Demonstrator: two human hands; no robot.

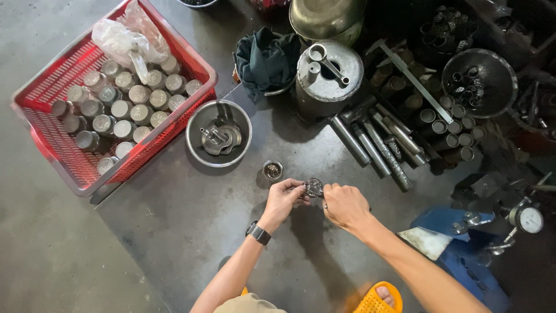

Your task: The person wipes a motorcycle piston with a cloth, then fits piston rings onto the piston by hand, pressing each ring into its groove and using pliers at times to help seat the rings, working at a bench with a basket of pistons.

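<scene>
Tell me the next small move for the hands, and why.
Probably lower the small round metal part toward the open metal cup on the floor: the left hand and right hand pinch it together, and the cup stands just beyond the left fingertips.

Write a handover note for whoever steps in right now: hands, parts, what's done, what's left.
Left hand and right hand both pinch one small round metal part, held just above the dark floor.
A small metal cup stands on the floor just beyond the hands.
The steel bowl holds a few more metal pieces.
The red basket is partly filled with metal cylinders, standing in rows.
Done: can't tell from here.
Left: the part in hand is not yet set down.
</scene>
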